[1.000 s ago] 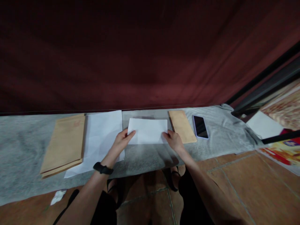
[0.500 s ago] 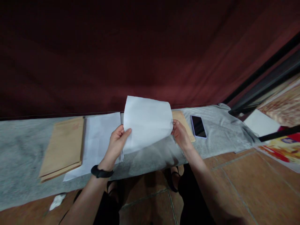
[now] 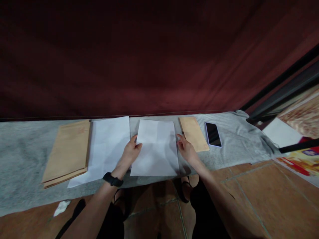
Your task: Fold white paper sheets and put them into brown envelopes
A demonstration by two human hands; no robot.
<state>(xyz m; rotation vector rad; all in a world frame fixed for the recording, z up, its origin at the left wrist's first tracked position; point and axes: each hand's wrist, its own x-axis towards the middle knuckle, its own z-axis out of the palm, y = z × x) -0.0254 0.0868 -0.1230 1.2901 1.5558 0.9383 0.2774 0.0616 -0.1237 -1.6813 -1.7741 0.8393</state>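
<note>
A white sheet of paper point(image 3: 157, 149) with faint fold creases lies nearly flat on the grey cloth before me. My left hand point(image 3: 131, 152) is at its left edge, thumb on top and fingers against the edge, pinching it. Just beyond the right edge is my right hand point(image 3: 186, 148), its fingers parted and slightly bent, with nothing in them. To the left, more white sheets point(image 3: 108, 146) lie partly beneath a stack of brown envelopes point(image 3: 67, 151). A smaller brown envelope point(image 3: 195, 132) lies behind and right of my right hand.
The grey cloth point(image 3: 22, 159) covers a long, narrow surface against a dark red curtain point(image 3: 149, 66). A phone point(image 3: 213, 134) lies on it at right. Below are floor tiles point(image 3: 271, 186) and a crumpled white tissue point(image 3: 62, 207). Printed packaging point(image 3: 304, 161) stands far right.
The sheet has come down from a raised, curved position to lie on the cloth. My right hand has let go of its edge; my left hand has moved slightly right with it.
</note>
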